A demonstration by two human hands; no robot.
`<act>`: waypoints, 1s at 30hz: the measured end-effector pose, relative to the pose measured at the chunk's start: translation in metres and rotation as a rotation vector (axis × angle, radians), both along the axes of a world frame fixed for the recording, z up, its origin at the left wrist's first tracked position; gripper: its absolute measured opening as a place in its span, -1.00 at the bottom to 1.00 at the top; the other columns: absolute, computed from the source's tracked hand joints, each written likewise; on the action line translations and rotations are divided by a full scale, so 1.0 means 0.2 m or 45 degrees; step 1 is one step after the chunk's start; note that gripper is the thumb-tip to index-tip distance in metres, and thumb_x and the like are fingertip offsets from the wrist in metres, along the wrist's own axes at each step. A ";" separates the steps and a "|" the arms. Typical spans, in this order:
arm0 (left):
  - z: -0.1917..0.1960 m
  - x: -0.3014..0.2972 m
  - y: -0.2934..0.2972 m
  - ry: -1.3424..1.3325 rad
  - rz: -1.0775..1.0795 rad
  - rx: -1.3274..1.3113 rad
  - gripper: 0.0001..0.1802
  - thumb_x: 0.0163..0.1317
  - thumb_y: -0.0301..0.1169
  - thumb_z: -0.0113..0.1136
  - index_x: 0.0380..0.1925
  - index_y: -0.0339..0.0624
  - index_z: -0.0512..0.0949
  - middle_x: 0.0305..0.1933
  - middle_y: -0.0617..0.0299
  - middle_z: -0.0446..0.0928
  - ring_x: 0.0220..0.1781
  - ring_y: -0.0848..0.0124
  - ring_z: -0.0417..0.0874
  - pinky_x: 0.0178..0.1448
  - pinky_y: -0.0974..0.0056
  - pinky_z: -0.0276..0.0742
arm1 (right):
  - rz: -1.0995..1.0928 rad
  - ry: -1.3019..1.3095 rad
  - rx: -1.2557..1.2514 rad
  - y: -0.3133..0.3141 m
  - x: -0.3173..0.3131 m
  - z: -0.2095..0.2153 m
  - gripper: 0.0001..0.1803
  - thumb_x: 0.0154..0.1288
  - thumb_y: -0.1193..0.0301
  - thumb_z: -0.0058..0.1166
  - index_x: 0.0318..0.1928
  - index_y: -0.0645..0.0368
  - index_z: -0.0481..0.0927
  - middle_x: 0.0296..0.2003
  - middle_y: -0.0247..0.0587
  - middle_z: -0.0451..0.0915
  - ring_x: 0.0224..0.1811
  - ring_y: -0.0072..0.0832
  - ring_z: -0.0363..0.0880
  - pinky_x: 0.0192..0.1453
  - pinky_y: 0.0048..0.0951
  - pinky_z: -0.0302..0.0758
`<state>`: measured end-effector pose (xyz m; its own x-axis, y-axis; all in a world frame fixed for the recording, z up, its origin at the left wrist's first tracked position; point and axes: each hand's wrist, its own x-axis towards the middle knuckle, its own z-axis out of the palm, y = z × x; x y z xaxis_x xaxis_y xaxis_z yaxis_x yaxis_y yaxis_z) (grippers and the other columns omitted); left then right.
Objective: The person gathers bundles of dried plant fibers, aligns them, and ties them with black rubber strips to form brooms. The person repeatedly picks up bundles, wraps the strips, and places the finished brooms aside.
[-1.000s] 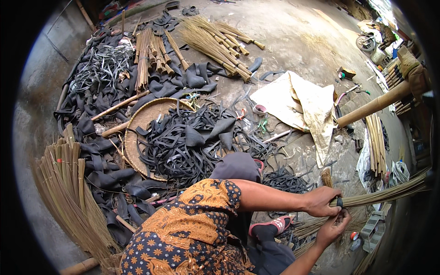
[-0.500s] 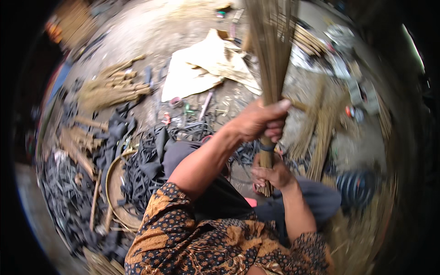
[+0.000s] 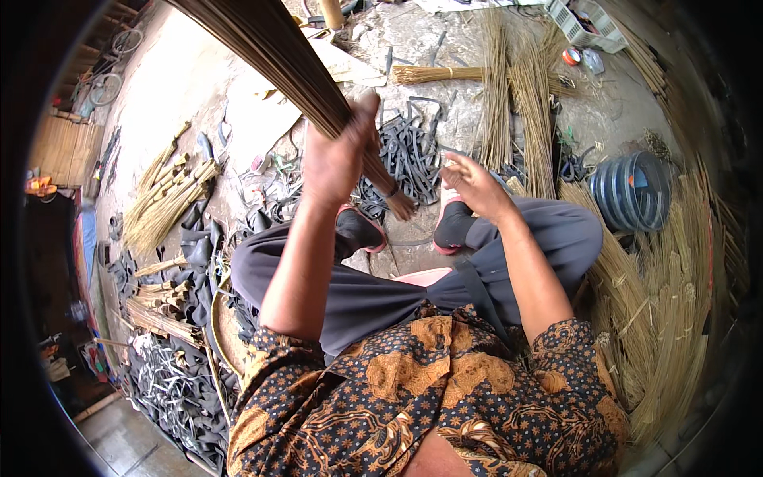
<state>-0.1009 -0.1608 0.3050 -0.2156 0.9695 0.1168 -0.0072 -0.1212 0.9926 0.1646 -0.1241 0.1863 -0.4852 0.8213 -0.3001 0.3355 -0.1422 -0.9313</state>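
Observation:
My left hand (image 3: 340,159) is wrapped around a stick broom (image 3: 266,56), a thick bundle of thin brown sticks. The broom slants from the top left of the view down toward my feet, and a dark band (image 3: 390,191) circles it near its short lower end. My right hand (image 3: 482,189) is off the broom, its fingers apart and nothing in them. It hovers above my right foot, by the bent knee. Between my feet and beyond them lies a tangle of black rubber strips (image 3: 409,147).
Loose stick bundles (image 3: 536,119) lie ahead on the right, with a pale crate (image 3: 586,28) behind. Beside my right knee is a coil of bluish hose (image 3: 628,191); more sticks (image 3: 656,318) spread below it. On the left are tied bundles (image 3: 171,199) and heaped dark strips (image 3: 171,381).
My right hand has let go of the broom's lower end and moved up to the right. My left hand has swung the broom leftward, from near upright to slanting.

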 end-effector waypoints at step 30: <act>0.46 -1.89 -0.23 -0.037 1.665 0.142 -0.30 0.52 -0.09 0.08 0.49 -0.31 0.27 0.38 -0.07 0.41 0.13 0.06 0.65 0.15 -0.02 0.75 | 0.064 -0.349 0.007 -0.08 0.14 -0.32 -0.45 0.50 0.28 0.12 0.37 0.32 0.49 -0.19 -0.10 0.73 -0.29 -0.42 0.71 -0.10 -0.34 0.62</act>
